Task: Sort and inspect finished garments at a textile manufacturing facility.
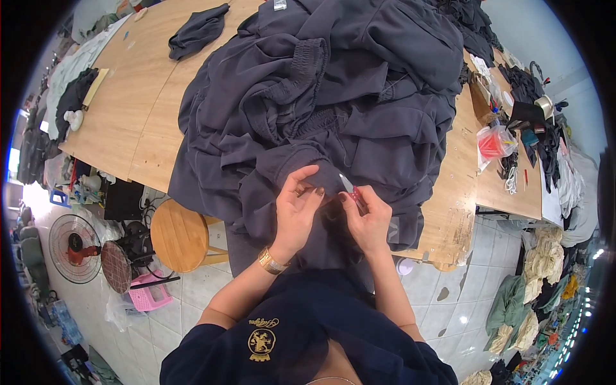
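A big heap of dark grey garments (pixel 398 122) with gathered elastic edges covers the table before me. My left hand (pixel 296 212), wearing a gold watch (pixel 271 262), is at the heap's near edge. Its thumb pinches the cloth of one garment (pixel 292 158), while one finger points up; the exact grip is partly hidden. Just to its right, my right hand (pixel 370 221) is closed round a small red-handled blade (pixel 347 184), its pale pointed tip showing beyond the fingers and tilted up left against the cloth.
The wooden table (pixel 151 83) carries a separate dark piece (pixel 199 31) at the far left. At lower left are a round wooden stool (pixel 179 235), a fan (pixel 75 248) and a pink basket (pixel 151 292). A second table (pixel 523 192) at right holds bags and tools.
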{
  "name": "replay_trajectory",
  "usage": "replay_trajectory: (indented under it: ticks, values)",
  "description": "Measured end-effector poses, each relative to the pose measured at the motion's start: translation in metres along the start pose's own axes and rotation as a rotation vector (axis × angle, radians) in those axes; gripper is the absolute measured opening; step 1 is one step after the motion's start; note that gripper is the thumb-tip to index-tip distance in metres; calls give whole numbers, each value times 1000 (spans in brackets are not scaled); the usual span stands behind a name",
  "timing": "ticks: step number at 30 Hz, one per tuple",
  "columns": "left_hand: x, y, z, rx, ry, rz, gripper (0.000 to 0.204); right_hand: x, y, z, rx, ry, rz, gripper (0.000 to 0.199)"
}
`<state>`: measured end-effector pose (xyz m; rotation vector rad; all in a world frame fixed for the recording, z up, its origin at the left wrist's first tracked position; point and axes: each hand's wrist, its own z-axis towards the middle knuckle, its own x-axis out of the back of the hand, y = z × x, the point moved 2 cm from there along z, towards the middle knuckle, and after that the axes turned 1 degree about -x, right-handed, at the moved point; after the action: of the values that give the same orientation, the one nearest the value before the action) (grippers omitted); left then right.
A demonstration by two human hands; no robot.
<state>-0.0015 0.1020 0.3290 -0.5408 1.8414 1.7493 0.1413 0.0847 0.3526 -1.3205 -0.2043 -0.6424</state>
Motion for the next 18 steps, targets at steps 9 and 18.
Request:
replay_trajectory:
  ticks: [9,18]
  values:
    - [1,0,0,-18,-12,25,36,1,-6,2,157,-22,-174,23]
    - [-8,9,0,-22,-26,85,43,0,3,-7,-66,61,120,27]
